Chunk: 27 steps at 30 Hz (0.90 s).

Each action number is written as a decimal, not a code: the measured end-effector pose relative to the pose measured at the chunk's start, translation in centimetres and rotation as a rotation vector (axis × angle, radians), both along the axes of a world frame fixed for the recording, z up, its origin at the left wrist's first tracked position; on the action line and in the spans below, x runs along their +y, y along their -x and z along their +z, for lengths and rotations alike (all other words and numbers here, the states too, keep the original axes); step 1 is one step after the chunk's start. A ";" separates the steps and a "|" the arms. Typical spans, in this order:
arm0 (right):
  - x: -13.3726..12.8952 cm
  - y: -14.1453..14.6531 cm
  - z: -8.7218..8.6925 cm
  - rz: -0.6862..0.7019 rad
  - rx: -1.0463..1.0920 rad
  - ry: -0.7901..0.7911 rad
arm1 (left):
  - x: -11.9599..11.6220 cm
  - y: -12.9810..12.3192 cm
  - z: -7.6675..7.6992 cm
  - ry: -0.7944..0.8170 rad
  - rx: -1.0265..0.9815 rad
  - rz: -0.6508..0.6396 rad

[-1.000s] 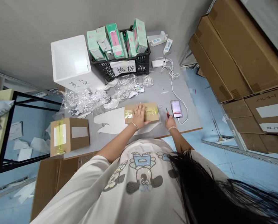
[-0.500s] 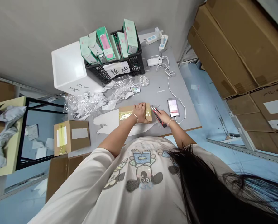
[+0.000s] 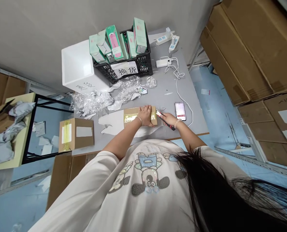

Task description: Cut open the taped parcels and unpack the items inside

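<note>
**Small box sits close to the front edge of the table, cutter at its right end**

The grey table is the largest surface here, and its front edge runs just before the person's body. At its back left stand a white foam box and, against it, a black crate. A carton occupies the front left corner.

In front of the foam box and the crate, crumpled plastic wrap takes much of the left side. The wider bare part of the table is beyond the cutter, towards the crate's right side.

The small box lies near the front edge, upon torn paper. The left hand rests over its top, fingers stretched, thumb apart. The right hand has its fingers closed around a cutter, whose tip is at the right end of the box; I cannot tell if it touches.

Between this hand and the phone the gap is narrow. Right of the phone, a white cord curves near the side edge.
</note>
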State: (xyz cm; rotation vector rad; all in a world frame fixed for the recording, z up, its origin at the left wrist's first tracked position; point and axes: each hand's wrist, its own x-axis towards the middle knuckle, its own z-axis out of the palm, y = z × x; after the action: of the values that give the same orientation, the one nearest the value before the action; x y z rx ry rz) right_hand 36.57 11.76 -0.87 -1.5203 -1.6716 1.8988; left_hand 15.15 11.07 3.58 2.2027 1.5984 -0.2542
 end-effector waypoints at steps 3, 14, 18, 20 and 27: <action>-0.4 -1.2 0.2 0.068 0.001 -0.009 | -0.2 -0.1 0.1 0.008 0.002 0.008; -1.1 -0.6 0.3 0.016 -0.007 -0.072 | 0.0 0.0 0.0 0.020 -0.020 0.007; -1.4 -1.0 0.4 0.065 0.004 -0.045 | 0.5 0.1 0.1 0.030 -0.024 0.003; -2.4 -1.5 0.9 0.132 -0.007 -0.031 | 0.6 0.1 0.2 0.032 -0.024 0.010; -5.4 -2.2 2.3 0.105 -0.086 -0.068 | 0.5 -0.1 -0.1 0.050 -0.024 0.002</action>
State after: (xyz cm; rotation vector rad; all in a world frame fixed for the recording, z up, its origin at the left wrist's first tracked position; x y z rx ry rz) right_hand 38.78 6.31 1.41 -1.5374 -1.8676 1.8301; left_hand 15.24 11.53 3.52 2.1585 1.5641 -0.2638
